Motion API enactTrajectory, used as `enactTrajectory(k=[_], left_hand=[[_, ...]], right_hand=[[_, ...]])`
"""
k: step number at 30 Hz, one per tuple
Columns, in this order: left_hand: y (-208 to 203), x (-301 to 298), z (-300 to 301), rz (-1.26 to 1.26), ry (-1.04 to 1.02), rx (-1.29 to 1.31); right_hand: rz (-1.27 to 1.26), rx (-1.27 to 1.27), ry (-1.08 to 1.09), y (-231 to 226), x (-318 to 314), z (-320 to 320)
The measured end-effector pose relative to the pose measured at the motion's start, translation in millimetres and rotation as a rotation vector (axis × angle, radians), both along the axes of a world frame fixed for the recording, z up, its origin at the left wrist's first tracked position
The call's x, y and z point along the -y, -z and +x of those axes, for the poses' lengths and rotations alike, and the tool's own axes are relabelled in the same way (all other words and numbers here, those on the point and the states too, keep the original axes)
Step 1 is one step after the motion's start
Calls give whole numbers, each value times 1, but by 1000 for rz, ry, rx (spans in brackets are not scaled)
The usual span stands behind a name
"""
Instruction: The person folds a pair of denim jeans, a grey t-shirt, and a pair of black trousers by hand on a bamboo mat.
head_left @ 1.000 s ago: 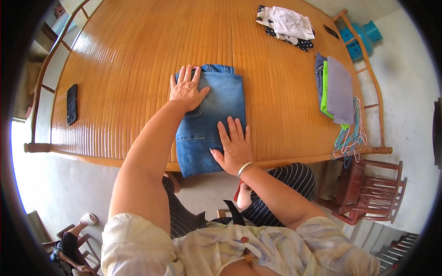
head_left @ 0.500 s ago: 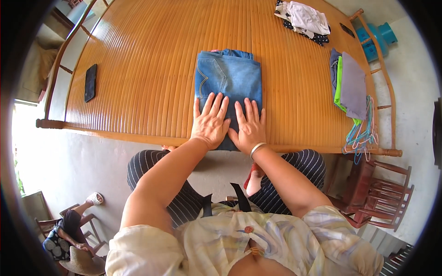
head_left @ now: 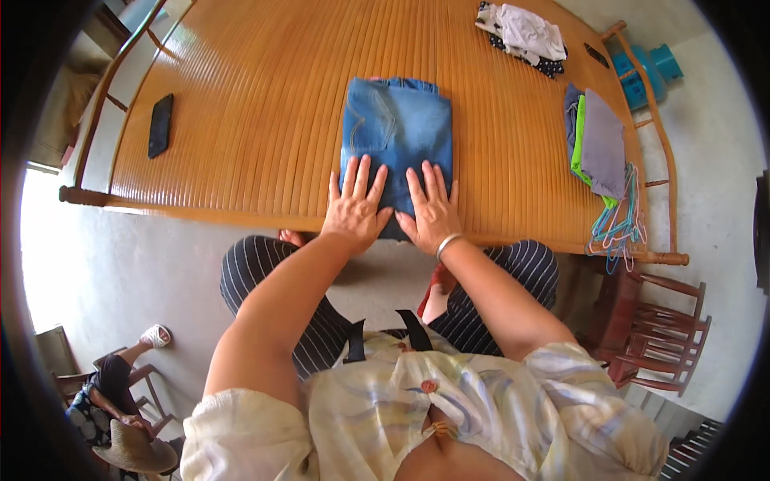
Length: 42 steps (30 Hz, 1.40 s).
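Across the near half of the folded jeans (head_left: 425,128), the left hand (head_left: 353,210) and right hand (head_left: 433,215) lie palms down, side by side, fingers spread; the grip closes on nothing and bears by pressure alone. Uneven pressing or a sideways slide could therefore skew the layers, whose edges look stepped at the far end. The jeans sit around the middle of the slatted platform's (head_left: 265,144) front, their near end at its edge and apparently past it, so a backward drag might let that end droop and loosen toward the striped trousers (head_left: 521,268). Well to the right, hangers (head_left: 622,220) dangle over the edge by a garment stack (head_left: 603,148); a snagging arm could pull them down.
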<state>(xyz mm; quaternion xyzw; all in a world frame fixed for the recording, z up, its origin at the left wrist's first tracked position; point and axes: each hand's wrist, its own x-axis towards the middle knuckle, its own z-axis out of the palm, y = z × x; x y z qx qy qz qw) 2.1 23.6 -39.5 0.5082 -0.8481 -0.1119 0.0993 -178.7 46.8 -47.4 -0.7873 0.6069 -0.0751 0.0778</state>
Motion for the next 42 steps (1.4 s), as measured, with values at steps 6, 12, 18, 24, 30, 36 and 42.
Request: enactTrajectory(k=[6, 12, 18, 24, 30, 36, 42], left_hand=[[2, 7, -2, 28, -47, -66], [11, 54, 30, 415, -426, -796], [-23, 72, 19, 719, -668, -1122], [-33, 76, 23, 755, -735, -1219], [-54, 72, 24, 808, -766, -1237], [-43, 71, 16, 903, -711, -1185], [-30, 72, 10, 805, -736, -1028]], right_hand=[[35, 12, 17, -2, 8, -3], [-111, 89, -146, -36, 5, 15], [-5, -33, -296, -14, 7, 63], [79, -59, -314, -17, 10, 67], [-390, 487, 98, -33, 21, -3], [256, 1258, 895, -23, 41, -42], [566, 1485, 780, -25, 53, -32]])
